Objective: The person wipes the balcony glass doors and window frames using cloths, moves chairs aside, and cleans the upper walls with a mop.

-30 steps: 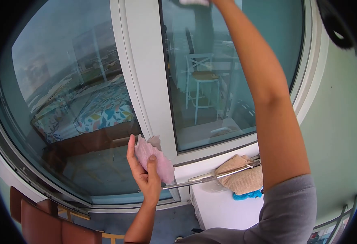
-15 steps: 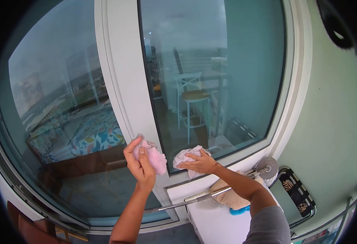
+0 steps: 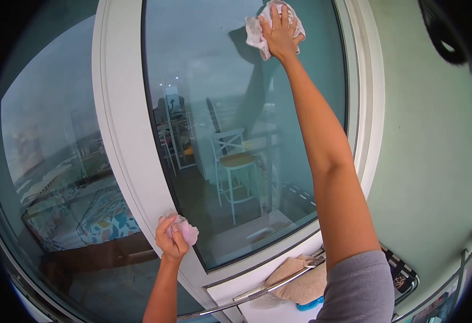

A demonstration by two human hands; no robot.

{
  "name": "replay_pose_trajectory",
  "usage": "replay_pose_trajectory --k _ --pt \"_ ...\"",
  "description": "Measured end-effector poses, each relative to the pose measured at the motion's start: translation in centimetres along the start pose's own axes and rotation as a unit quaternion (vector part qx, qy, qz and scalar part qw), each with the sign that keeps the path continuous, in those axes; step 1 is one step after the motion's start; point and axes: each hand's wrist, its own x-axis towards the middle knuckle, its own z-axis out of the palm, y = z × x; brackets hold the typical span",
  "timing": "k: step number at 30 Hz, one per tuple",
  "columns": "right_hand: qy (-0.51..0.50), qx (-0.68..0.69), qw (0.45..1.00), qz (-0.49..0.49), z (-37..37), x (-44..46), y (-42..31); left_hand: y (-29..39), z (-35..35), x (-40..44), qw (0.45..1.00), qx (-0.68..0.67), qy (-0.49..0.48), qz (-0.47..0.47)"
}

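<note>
My right hand (image 3: 280,36) presses a pale, whitish-pink cloth (image 3: 255,36) against the upper part of the window pane (image 3: 203,59), fingers spread over it. The arm reaches far up across the glass. Lower down, by the white door frame (image 3: 133,134), my left hand (image 3: 172,239) grips a crumpled pink cloth (image 3: 186,232) with its fingers curled round it. Whether this cloth touches the frame I cannot tell.
Below the pane, a metal pole (image 3: 268,289) slants past a beige cloth (image 3: 300,288) and a blue item (image 3: 310,304). A folded chair (image 3: 402,280) leans by the green wall (image 3: 419,161). Through the glass show a stool (image 3: 238,161) and a patterned bed (image 3: 93,215).
My right hand has swept the pale cloth from the pane's lower edge up to near its top. My left hand has dropped slightly, still holding the pink cloth. The view has shifted a little.
</note>
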Motion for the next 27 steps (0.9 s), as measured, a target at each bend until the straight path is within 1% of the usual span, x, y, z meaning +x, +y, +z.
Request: replay_pose_trajectory --k 1,3,5,6,7,8,9,10,12,13,14,15,16,17,18,19,20,21,22,23,24,25,26,27 --pt "0.015 0.006 1.000 -0.002 -0.1 -1.4 0.0 0.0 0.0 -0.1 1.000 0.008 0.013 -0.013" --pt "-0.008 0.008 1.000 0.017 -1.5 -7.9 0.4 -0.4 -0.1 -1.1 0.999 0.022 0.023 -0.043" --pt "-0.021 -0.008 0.999 0.045 -3.7 -18.6 0.6 -0.3 0.1 -1.5 0.997 0.025 0.026 -0.063" --pt "-0.031 -0.037 0.997 0.052 -4.9 -24.9 0.8 -0.4 0.1 -1.6 0.996 0.032 0.036 -0.078" --pt "-0.047 -0.043 0.994 0.089 -6.4 -31.7 1.0 -0.4 0.1 -1.9 0.996 0.023 0.038 -0.083" --pt "-0.041 -0.046 0.985 0.158 -7.1 -39.0 1.6 -0.6 0.1 -2.0 0.996 0.022 0.038 -0.083" --pt "-0.028 -0.063 0.969 0.237 -7.5 -46.6 2.2 -0.8 -0.1 -2.0 0.997 0.025 0.028 -0.071" --pt "0.006 -0.058 0.953 0.296 -8.1 -52.5 2.3 -0.8 -0.1 -2.0 0.998 0.027 0.018 -0.061" --pt "0.003 -0.133 0.895 0.426 -6.4 -58.4 3.8 -0.6 -0.1 -1.8 0.998 0.014 0.016 -0.066" --pt "0.005 -0.133 0.893 0.429 -6.0 -56.3 3.6 -0.6 -0.3 -1.7 0.997 0.004 0.012 -0.072" --pt "-0.031 -0.182 0.801 0.570 -5.7 -51.5 3.2 -0.6 -0.5 -1.7 0.997 0.004 0.009 -0.070" --pt "-0.066 -0.221 0.684 0.691 -5.2 -47.2 2.8 -0.5 -0.6 -1.6 0.998 0.011 0.004 -0.069" --pt "-0.022 -0.138 0.738 0.660 -5.2 -44.7 3.7 -0.5 -0.4 -1.4 0.998 0.019 0.005 -0.067" --pt "0.058 -0.289 0.830 0.473 -2.1 -44.3 6.5 -0.3 -0.4 -1.3 0.998 0.020 0.013 -0.065" --pt "0.034 -0.337 0.820 0.462 -1.5 -39.6 7.6 -0.2 -0.4 -1.2 0.998 0.026 0.009 -0.052" --pt "0.043 -0.156 0.869 0.468 -2.6 -33.4 6.1 -0.2 -0.3 -1.0 0.999 0.032 0.004 -0.037" --pt "0.092 -0.212 0.901 0.367 -0.6 -29.5 6.3 -0.3 -0.3 -1.2 0.999 0.030 0.014 -0.032" --pt "0.119 -0.143 0.933 0.309 0.2 -24.1 5.7 -0.5 -0.3 -1.5 0.999 -0.002 0.011 -0.038" --pt "0.100 -0.132 0.946 0.278 0.4 -18.6 3.0 -0.7 -0.1 -1.7 0.998 -0.035 0.010 -0.042" --pt "0.083 -0.138 0.958 0.235 1.4 -13.7 1.2 -0.6 -0.1 -1.6 0.998 -0.036 0.023 -0.034" --pt "0.087 -0.077 0.973 0.201 1.5 -9.1 -2.3 -0.3 -0.3 -1.5 0.998 -0.039 0.003 -0.041" --pt "0.063 -0.028 0.985 0.158 1.7 -5.2 -5.6 -0.2 -0.4 -0.9 0.998 -0.042 -0.018 -0.047" --pt "0.065 -0.017 0.994 0.081 2.4 -2.2 -8.9 -0.1 -0.2 0.0 0.998 -0.044 -0.009 -0.042" --pt "0.047 -0.061 0.997 0.026 3.4 0.4 -11.9 0.1 -0.1 0.9 0.999 -0.051 0.004 -0.004"
